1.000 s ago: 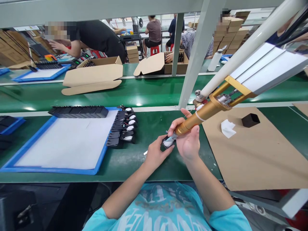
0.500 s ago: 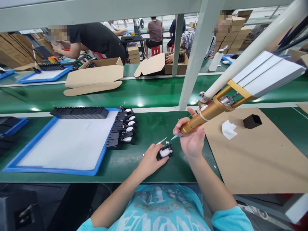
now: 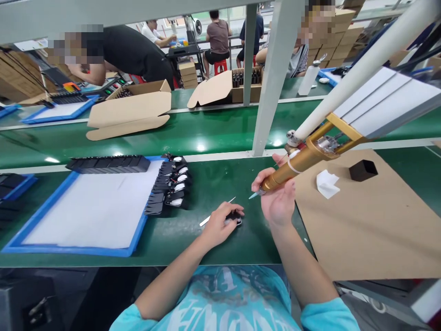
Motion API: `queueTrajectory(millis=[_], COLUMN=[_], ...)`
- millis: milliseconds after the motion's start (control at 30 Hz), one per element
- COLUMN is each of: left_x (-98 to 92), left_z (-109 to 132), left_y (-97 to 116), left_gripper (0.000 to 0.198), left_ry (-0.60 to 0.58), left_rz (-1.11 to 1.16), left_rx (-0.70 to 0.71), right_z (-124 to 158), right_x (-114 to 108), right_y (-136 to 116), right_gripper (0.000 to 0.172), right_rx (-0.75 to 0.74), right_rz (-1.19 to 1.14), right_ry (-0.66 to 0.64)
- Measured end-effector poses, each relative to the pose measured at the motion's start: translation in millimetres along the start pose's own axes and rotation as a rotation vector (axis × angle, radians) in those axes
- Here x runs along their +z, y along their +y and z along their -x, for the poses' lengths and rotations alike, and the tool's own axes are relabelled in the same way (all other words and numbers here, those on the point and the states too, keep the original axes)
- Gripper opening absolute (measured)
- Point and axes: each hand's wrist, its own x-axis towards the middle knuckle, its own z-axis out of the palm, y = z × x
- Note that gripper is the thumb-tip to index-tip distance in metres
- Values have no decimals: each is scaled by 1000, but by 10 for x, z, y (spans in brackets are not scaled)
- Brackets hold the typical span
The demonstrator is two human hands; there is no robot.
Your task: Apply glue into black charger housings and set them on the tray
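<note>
My left hand [image 3: 220, 224] curls over a small black housing [image 3: 235, 215] on the green bench, its fingers closed on it and covering most of it. A pair of tweezers [image 3: 205, 222] lies partly under that hand. In my right hand [image 3: 279, 202] is a gold-coloured glue dispenser [image 3: 287, 172], gripped near its lower end. Its pale blue nozzle [image 3: 254, 195] points down to the left, above and to the right of the housing, apart from it. A row of similar black housings with white parts [image 3: 177, 187] stands to the left.
A blue-rimmed tray [image 3: 136, 236] with a white sheet and a row of black cases [image 3: 110, 164] lies at left. Cardboard [image 3: 365, 230] at right bears a crumpled tissue [image 3: 327, 184] and a black square tube [image 3: 363, 170]. A metal post [image 3: 267, 92] rises ahead; co-workers sit beyond.
My left hand has turned the housing, so its white part, in plain view before, is now mostly hidden. The nozzle has moved slightly away from the housing. The view has shifted a little.
</note>
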Motion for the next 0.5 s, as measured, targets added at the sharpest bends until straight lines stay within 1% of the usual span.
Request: queueTrajectory(millis=[100,167,233,300,400,500], left_x=[-89,-175,-244,-272,-245,-187], left_z=[39,76,115,148,173,177], left_y=[24,76,136,184,222,234], left_gripper=[43,50,55,54,49,40], left_ry=[-25,-94,-163,-186,-158,-103], left_rz=[-128,-202,-271,-339,-408,-399], left_rx=[148,174,147,98,55,56], right_z=[10,14,16,17,14,10], right_x=[-7,-9,-7,-4,3,8], right_y=[-2,1,0,-6,-20,-28], right_gripper=[43,45,46,48,48,46], right_rx=[13,21,24,27,28,25], right_rz=[-9,-6,5,25,41,42], right_ry=[-10,-8,-3,3,6,10])
